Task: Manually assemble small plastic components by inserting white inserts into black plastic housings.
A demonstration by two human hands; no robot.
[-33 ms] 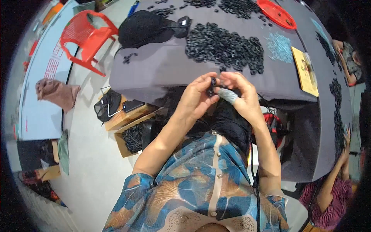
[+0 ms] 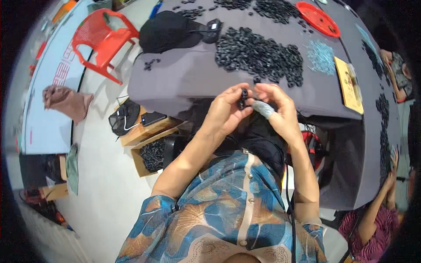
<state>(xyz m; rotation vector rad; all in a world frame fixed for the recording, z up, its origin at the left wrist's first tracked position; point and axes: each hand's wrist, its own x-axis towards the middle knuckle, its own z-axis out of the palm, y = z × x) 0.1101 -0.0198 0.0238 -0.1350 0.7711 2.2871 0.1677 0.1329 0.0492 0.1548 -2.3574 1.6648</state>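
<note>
In front of my body, just off the near edge of the table, both hands come together. My left hand (image 2: 226, 111) is closed, pinching a small black plastic piece (image 2: 243, 99) with rounded, ring-like parts between thumb and fingers. Close on its right is my right hand (image 2: 277, 107), with grey tape wrapped round the thumb (image 2: 262, 109). Its fingers curl toward the black piece; whatever lies between their tips is too small to make out. Beyond my hands, a large pile of similar black pieces (image 2: 258, 55) covers part of the grey tablecloth (image 2: 184, 79).
Small light-blue pieces (image 2: 321, 57) lie right of the pile, near a yellow booklet (image 2: 348, 85) and a red tray (image 2: 318, 19). A black cap (image 2: 169, 33) rests at left. Below stands a carton of black pieces (image 2: 151, 155). Another person's hand (image 2: 394, 162) touches the right-hand table.
The whole view has shifted slightly to the right and down. My hands hold nearly the same pose around the black piece.
</note>
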